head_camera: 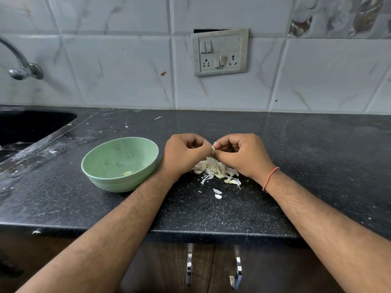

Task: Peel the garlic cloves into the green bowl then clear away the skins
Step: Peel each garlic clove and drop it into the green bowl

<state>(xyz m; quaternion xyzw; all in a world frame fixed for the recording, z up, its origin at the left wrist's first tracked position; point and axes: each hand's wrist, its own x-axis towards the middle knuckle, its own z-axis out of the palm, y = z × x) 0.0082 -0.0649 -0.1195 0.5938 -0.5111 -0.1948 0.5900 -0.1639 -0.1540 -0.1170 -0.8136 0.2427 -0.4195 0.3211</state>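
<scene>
Black speckled stone forms the worktop (296, 144), seen from the head camera, with a marbled tile wall (127, 66) behind it. A switch plate (220, 52) with sockets is set in the tiles, straight beyond the hands. At far left a tap (20, 62) curves over a dark sink (31, 125) let into the worktop. Two cabinet handles (189, 267) show below the front edge. Small flecks of skin lie scattered on the stone toward the sink and the wall.

Green bowl (120, 163): stands on the worktop just left of the left wrist, upright, with one peeled clove (127, 172) at its bottom. Nothing lies between bowl and hands.

Skins (215, 168): a loose white pile with some cloves among them, on the worktop directly under and just in front of both hands, partly hidden by them; two stray pieces lie nearer the front edge.

Left hand (183, 154): fingers curled, thumb and forefinger pinching a clove (212, 148) at its left side.

Right hand (241, 154): fingers likewise curled, fingertips pinching the same clove from the right; a red thread (269, 178) circles its wrist.

The held clove sits between the two hands, raised above the pile, a flake of skin standing up from its top. Both forearms reach in from the lower corners and cross the worktop's front edge.
</scene>
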